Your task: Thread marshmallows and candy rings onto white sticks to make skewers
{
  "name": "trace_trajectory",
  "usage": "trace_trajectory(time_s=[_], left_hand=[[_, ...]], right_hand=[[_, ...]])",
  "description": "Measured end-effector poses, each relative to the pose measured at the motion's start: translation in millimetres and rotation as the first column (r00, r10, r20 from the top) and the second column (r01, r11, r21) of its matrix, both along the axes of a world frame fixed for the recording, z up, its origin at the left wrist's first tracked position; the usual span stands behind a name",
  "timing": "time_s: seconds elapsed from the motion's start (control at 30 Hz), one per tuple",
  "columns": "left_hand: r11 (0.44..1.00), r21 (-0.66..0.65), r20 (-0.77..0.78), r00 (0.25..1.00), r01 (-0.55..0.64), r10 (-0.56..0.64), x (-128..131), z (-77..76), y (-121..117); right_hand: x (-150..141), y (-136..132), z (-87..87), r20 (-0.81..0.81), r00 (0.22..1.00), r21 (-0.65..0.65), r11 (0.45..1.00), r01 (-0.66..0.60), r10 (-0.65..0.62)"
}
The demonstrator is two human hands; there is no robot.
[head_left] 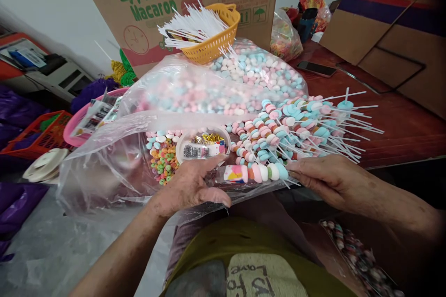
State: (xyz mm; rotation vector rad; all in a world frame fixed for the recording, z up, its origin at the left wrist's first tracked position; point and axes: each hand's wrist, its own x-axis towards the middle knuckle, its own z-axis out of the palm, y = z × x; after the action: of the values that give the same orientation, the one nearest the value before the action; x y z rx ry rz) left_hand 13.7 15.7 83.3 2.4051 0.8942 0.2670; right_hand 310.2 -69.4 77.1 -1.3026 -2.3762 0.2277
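Note:
My right hand [325,178] pinches the stick end of a marshmallow skewer [265,173] with pink, white, green and blue pieces. A clear printed wrapper [235,174] covers the skewer's left end. Beside that wrapper, my left hand [193,181] has its thumb and forefinger apart; its other fingers are partly hidden. Just behind the left hand stands a round white tub [225,137] holding a printed packet and gold twist ties. A heap of marshmallow skewers [289,125] lies behind my right hand, white sticks pointing right.
Loose marshmallows [265,74] fill a big clear plastic bag, with a yellow basket [212,39] of white sticks on top. Cereal rings [163,160] lie near the tub. Cardboard boxes [386,23] and a phone [317,68] stand or lie behind. A pink basin [75,125] is left.

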Motion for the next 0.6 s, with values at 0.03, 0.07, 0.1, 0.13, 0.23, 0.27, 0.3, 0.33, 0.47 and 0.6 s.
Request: trace_trajectory(time_s=[0.03, 0.07, 0.1, 0.13, 0.23, 0.27, 0.3, 0.33, 0.47, 0.6], left_hand=[[0.998, -0.069, -0.058, 0.998, -0.014, 0.01, 5, 3.7, -1], [0.988, -0.149, -0.105, 0.994, -0.03, 0.015, 11, 6.7, -2], [0.97, -0.238, -0.13, 0.991, -0.042, 0.011, 17, 8.7, -4], [0.942, -0.333, -0.131, 0.991, -0.046, 0.002, 22, 9.7, -5], [0.796, -0.605, -0.081, 0.995, -0.002, -0.06, 34, 7.9, -6], [0.74, -0.672, -0.061, 0.994, 0.022, -0.085, 36, 6.5, -6], [0.686, -0.726, -0.041, 0.993, 0.048, -0.113, 37, 4.9, -6], [0.632, -0.772, -0.025, 0.99, 0.07, -0.14, 38, 3.3, -6], [0.432, -0.897, 0.007, 0.98, 0.093, -0.197, 35, -1.2, -8], [0.7, -0.713, -0.14, 0.987, -0.041, -0.085, 31, 2.2, -17]], right_hand=[[-2, 1, 1.2, 0.03, 0.999, -0.021, 0.999, -0.029, 0.029], [-4, 1, 3.1, 0.071, 0.996, -0.033, 0.998, -0.051, 0.053], [-6, 2, 5.8, 0.122, 0.99, -0.036, 0.997, -0.063, 0.067], [-8, 2, 9.2, 0.176, 0.982, -0.022, 0.998, -0.062, 0.065], [-13, 4, 22.9, 0.342, 0.937, 0.101, 0.988, -0.115, 0.074], [-14, 5, 27.7, 0.389, 0.918, 0.147, 0.977, -0.152, 0.084], [-15, 7, 31.8, 0.425, 0.9, 0.186, 0.963, -0.194, 0.099], [-16, 9, 35.1, 0.447, 0.886, 0.214, 0.948, -0.237, 0.12], [-15, 17, 35.6, 0.454, 0.869, 0.208, 0.925, -0.319, 0.198], [-13, 19, 25.2, 0.426, 0.876, 0.012, 0.967, -0.254, 0.224]])
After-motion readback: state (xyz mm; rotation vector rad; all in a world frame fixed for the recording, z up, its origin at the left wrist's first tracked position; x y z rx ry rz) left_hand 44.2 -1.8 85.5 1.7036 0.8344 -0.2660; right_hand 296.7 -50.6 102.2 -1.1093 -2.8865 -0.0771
